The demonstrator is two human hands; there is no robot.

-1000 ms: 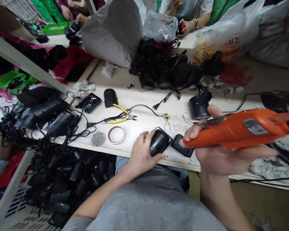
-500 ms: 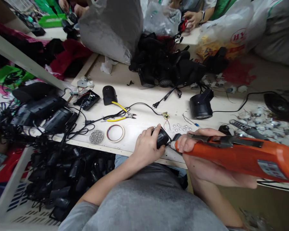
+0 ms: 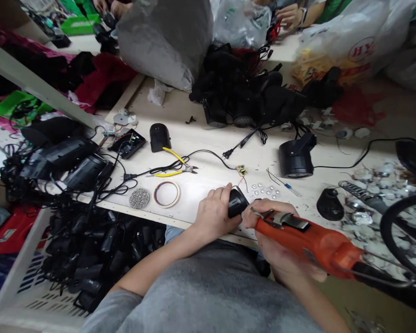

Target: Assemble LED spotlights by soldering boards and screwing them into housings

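Note:
My left hand (image 3: 213,210) is wrapped round a small black plastic housing (image 3: 236,202) at the front edge of the bench. In my right hand (image 3: 263,224) lies an orange electric screwdriver (image 3: 308,240), its front end turned toward the housing; the tip is hidden by my fingers. Just beyond the hands are a small yellow circuit board (image 3: 241,170) with thin wires and several small clear lenses (image 3: 265,190). A blue-tipped thin tool (image 3: 284,181) lies to their right. Yellow-handled cutters (image 3: 180,166) rest on a black cable.
A roll of tape (image 3: 166,194) and a round dish of screws (image 3: 139,198) sit at left. A black lamp-like unit (image 3: 296,156) stands at right. Below the bench, a white crate (image 3: 21,296) holds black parts. Other people's hands (image 3: 291,16) work across the bench.
The orange screwdriver has swung and tilted, so its rear end and cable now show. The black housing stays in my left hand, turned slightly. The camera view has shifted a little.

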